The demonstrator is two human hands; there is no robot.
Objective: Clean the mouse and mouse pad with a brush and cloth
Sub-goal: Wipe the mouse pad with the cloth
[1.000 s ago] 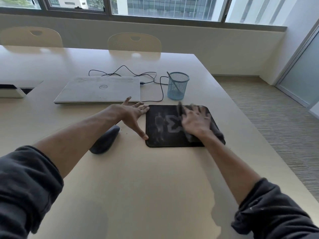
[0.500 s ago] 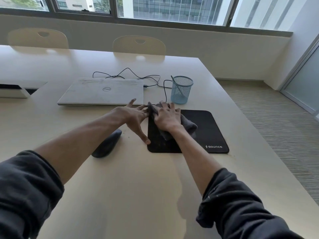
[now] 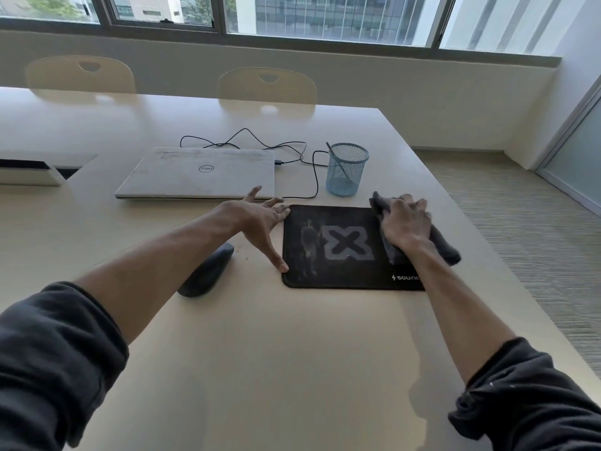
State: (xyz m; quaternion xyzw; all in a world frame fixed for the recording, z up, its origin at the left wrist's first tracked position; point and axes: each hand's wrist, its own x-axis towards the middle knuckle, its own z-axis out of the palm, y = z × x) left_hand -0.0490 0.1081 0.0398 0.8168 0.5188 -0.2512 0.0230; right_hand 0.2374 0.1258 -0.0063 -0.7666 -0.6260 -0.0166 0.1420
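A black mouse pad (image 3: 338, 275) with a grey X logo and pale dusty smears lies on the table. My right hand (image 3: 405, 224) presses a dark grey cloth (image 3: 444, 244) flat on the pad's right side. My left hand (image 3: 260, 222) rests spread against the pad's left edge, fingers apart, holding nothing. The dark mouse (image 3: 208, 271) lies on the table left of the pad, partly hidden under my left forearm. A thin brush handle (image 3: 338, 164) stands in the blue mesh cup (image 3: 346, 170) behind the pad.
A closed white laptop (image 3: 198, 172) lies behind my left hand, its black cable (image 3: 302, 154) looping toward the cup. The table's right edge (image 3: 487, 252) runs close to the pad. Two pale chairs (image 3: 266, 86) stand at the far side. A white cable box (image 3: 29, 167) sits at the left.
My right hand has swept the cloth from the pad's left side to its right side, uncovering the X logo. My left hand has stayed at the pad's left edge.
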